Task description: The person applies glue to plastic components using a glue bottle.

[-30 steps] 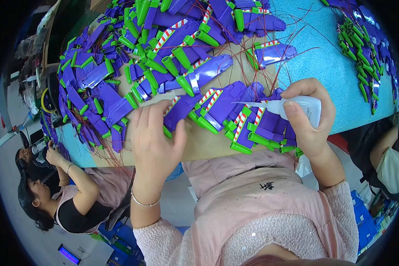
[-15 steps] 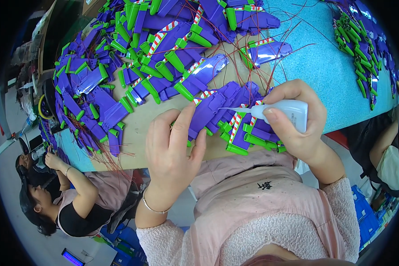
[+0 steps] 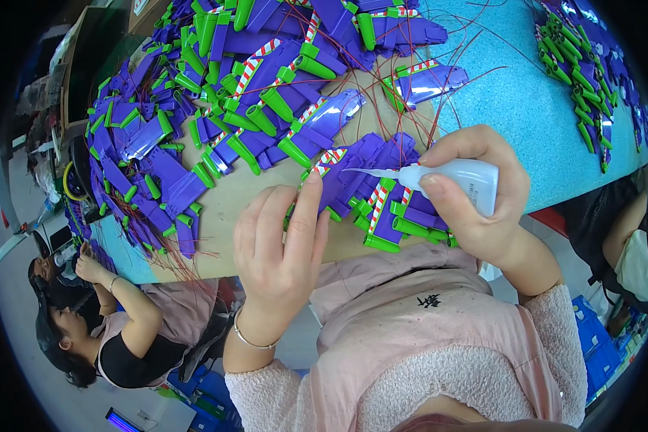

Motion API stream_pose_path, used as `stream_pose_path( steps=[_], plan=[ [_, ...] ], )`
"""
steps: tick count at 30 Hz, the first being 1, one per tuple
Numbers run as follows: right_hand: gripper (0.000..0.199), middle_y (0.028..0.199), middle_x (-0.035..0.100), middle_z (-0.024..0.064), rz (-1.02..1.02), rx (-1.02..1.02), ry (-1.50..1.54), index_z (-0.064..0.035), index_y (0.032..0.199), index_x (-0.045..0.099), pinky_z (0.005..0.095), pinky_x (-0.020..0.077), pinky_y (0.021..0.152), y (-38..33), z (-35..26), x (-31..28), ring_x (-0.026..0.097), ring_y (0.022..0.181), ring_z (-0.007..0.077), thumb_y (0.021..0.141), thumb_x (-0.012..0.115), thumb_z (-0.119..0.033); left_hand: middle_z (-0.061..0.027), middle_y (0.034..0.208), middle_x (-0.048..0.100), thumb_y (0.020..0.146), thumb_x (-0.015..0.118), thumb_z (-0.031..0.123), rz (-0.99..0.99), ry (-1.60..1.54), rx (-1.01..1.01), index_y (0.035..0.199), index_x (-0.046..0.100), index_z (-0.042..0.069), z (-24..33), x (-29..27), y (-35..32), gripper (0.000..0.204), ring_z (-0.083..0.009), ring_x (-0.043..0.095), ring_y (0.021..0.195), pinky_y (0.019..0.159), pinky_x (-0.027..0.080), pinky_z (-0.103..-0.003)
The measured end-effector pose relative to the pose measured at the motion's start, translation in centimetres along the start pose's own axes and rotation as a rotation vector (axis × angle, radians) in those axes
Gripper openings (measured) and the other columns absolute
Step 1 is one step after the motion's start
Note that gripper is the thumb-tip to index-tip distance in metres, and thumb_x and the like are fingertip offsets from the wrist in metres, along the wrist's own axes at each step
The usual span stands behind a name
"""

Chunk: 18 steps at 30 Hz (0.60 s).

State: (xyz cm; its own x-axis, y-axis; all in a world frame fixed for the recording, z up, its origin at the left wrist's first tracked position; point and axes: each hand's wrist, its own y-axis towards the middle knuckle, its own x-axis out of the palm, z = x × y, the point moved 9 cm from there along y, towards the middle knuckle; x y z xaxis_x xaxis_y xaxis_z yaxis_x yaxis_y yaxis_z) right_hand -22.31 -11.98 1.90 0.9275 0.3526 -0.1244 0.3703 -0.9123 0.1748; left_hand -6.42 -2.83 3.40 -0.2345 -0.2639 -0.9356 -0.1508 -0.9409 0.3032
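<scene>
My right hand [image 3: 475, 198] is closed round a small whitish squeeze bottle [image 3: 471, 180] with a long, thin nozzle. The nozzle points left, its tip over a purple toy wing [image 3: 342, 183] with a red-and-white striped edge. My left hand [image 3: 281, 230] is closed at the striped end of that wing, index fingertip on the stripes and thumb drawn in beside it. A bit of green shows past the fingers; the rest of their grip is hidden. More purple wings with green tubes [image 3: 383, 243] lie overlapped just below the bottle.
A large heap of purple and green wings [image 3: 266, 108] covers the far left of the table. Thin red wires [image 3: 439, 108] trail among them. One wing [image 3: 428, 83] lies apart on the blue surface [image 3: 511, 93]. More parts [image 3: 576, 79] sit far right. Another person [image 3: 129, 309] works at left.
The bottle's nozzle tip has moved left, toward the wing's striped edge. My left thumb has drawn in closer to the index finger. The view has shifted slightly.
</scene>
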Motion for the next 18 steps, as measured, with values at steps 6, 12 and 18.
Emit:
stream_pose_path(
  steps=[6, 12, 18],
  plan=[
    [0.015, 0.084, 0.065, 0.0062, -0.006, -0.020, -0.048, -0.0005, 0.090, 0.063, 0.0243, 0.0487, 0.064, 0.1, -0.1, -0.2, 0.062, 0.073, 0.0108, 0.079, 0.074, -0.005, -0.0103, 0.100, 0.058, 0.066, 0.076, 0.004, 0.026, 0.037, 0.028, 0.116, 0.064, 0.003, 0.3, 0.0, 0.0, 0.051, -0.0268, 0.059, 0.090, 0.076, 0.047, -0.038],
    [0.018, 0.085, 0.063, 0.0052, 0.107, -0.031, 0.035, 0.0004, 0.095, 0.060, 0.0222, 0.0465, 0.063, -0.6, -0.1, -2.7, 0.058, 0.073, 0.0088, 0.081, 0.071, -0.003, -0.0114, 0.103, 0.059, 0.072, 0.073, 0.007, -0.039, -0.225, -0.121, 0.112, 0.064, 0.003, 0.2, 0.9, 0.7, 0.041, -0.0287, 0.059, 0.091, 0.077, 0.047, -0.038],
    [0.017, 0.085, 0.062, 0.0056, 0.087, 0.031, 0.006, 0.0009, 0.094, 0.059, 0.0221, 0.0455, 0.063, -0.9, 0.6, -3.0, 0.057, 0.073, 0.0089, 0.081, 0.070, -0.003, -0.0118, 0.105, 0.060, 0.076, 0.070, 0.014, -0.067, -0.218, -0.039, 0.108, 0.061, 0.002, -1.1, 2.4, 4.2, 0.035, -0.0290, 0.057, 0.090, 0.079, 0.046, -0.040]
  ],
)
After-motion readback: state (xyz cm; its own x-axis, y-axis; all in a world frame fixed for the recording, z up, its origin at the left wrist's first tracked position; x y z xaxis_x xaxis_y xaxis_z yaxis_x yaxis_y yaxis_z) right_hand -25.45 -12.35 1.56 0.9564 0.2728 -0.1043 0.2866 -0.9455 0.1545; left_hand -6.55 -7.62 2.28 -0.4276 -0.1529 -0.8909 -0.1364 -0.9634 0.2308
